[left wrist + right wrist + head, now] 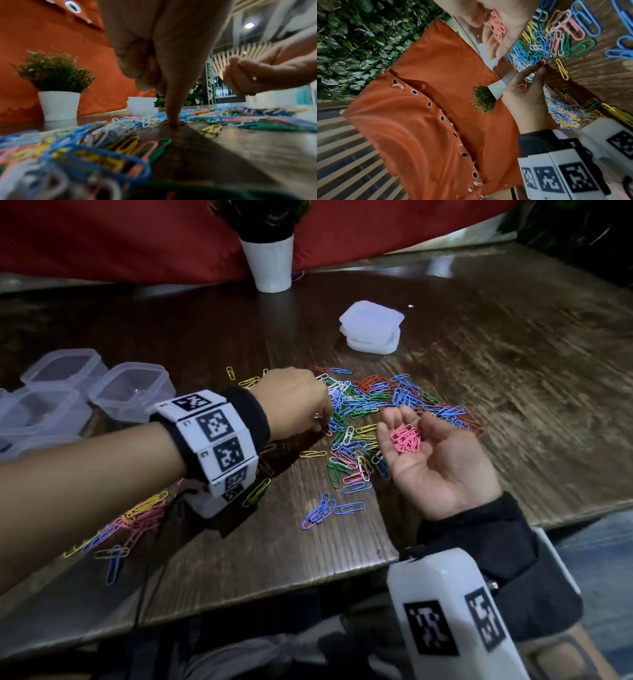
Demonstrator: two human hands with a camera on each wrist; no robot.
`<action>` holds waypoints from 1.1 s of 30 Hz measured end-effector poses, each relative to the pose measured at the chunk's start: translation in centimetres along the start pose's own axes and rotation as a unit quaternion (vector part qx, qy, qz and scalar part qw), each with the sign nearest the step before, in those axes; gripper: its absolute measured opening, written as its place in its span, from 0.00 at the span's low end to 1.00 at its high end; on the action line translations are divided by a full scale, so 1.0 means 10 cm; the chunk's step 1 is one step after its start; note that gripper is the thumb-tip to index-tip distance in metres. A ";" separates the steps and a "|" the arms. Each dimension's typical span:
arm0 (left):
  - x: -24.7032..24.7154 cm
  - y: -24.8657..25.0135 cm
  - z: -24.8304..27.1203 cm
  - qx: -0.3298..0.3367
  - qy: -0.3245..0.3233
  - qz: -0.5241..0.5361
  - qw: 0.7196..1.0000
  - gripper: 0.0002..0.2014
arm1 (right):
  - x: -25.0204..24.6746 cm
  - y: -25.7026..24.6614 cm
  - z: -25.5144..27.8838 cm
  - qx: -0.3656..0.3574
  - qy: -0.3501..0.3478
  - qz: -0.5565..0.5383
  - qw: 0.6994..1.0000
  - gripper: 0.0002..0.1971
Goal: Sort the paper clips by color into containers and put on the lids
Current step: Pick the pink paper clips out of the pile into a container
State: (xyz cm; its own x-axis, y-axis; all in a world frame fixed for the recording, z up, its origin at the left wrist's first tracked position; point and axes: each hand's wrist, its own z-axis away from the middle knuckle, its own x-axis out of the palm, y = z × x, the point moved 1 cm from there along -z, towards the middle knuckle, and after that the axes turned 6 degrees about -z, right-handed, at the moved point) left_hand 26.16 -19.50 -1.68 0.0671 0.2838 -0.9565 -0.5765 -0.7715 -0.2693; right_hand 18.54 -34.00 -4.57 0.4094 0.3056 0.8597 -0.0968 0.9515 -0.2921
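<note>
A mixed pile of coloured paper clips (370, 402) is spread over the middle of the dark wooden table (513, 392). My left hand (322, 419) reaches down into the pile's left side, knuckles up. Its index finger (172, 116) presses a pink clip against the table while the curled fingers hold a few pink clips (523, 86). To the right my right hand (428, 446) lies palm up with relaxed fingers, a heap of pink clips (406, 440) resting in its palm. Clear empty containers (132, 392) stand at the left. A stack of white lids (371, 326) sits behind the pile.
A white pot with a plant (270, 265) stands at the back against a red cloth. More clips (137, 518), mostly yellow and pink, lie under my left forearm, and a few blue clips (320, 511) lie near the table's front edge (274, 587).
</note>
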 end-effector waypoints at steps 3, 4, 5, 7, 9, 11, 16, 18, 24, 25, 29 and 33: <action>0.02 0.02 -0.05 0.017 -0.007 -0.015 1.000 0.10 | 0.00 0.00 0.00 0.003 0.000 0.000 1.000 0.18; 0.03 0.02 -0.04 0.023 -0.008 -0.025 0.999 0.10 | 0.00 0.00 0.00 0.003 -0.001 0.000 1.000 0.19; 0.05 0.02 -0.02 0.025 -0.004 -0.031 0.999 0.10 | -0.01 -0.01 0.00 0.004 -0.001 -0.002 1.000 0.19; 0.04 -0.02 0.03 0.015 0.011 -0.004 1.000 0.10 | -0.03 -0.01 -0.01 0.006 0.002 -0.008 1.000 0.19; -0.03 -0.05 0.10 -0.001 0.032 0.079 0.996 0.09 | -0.05 0.02 -0.03 0.011 0.014 -0.001 1.000 0.18; -0.12 0.01 0.15 0.005 0.064 0.176 0.982 0.09 | -0.05 0.08 -0.05 0.024 0.017 0.030 0.999 0.18; -0.23 0.40 0.17 0.043 0.082 0.235 0.968 0.11 | 0.02 0.23 -0.03 0.046 -0.027 0.022 0.998 0.19; -0.24 0.37 0.16 0.047 0.081 0.260 0.961 0.08 | -0.02 0.19 -0.03 0.032 -0.021 0.015 0.999 0.17; -0.08 0.35 0.16 0.050 0.011 0.200 0.978 0.08 | -0.08 -0.13 0.05 -0.021 0.012 0.057 0.998 0.20; -0.04 0.39 0.16 0.047 -0.001 0.173 0.984 0.09 | -0.07 -0.18 0.08 -0.020 0.001 0.101 0.995 0.19; 0.04 0.38 0.16 0.028 -0.020 0.154 0.987 0.09 | -0.04 -0.36 0.20 -0.065 -0.085 0.473 0.874 0.18; 0.05 0.28 0.20 0.036 -0.037 0.198 0.979 0.03 | 0.08 -0.43 0.17 -0.148 -0.186 0.858 0.456 0.15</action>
State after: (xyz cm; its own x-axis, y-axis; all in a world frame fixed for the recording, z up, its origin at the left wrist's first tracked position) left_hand 22.95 -20.41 -2.74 -0.2304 0.0138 -0.9730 -0.6010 -0.7884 0.1312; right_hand 17.74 -37.83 -1.91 -0.2261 0.6283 -0.7444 0.1631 -0.7289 -0.6649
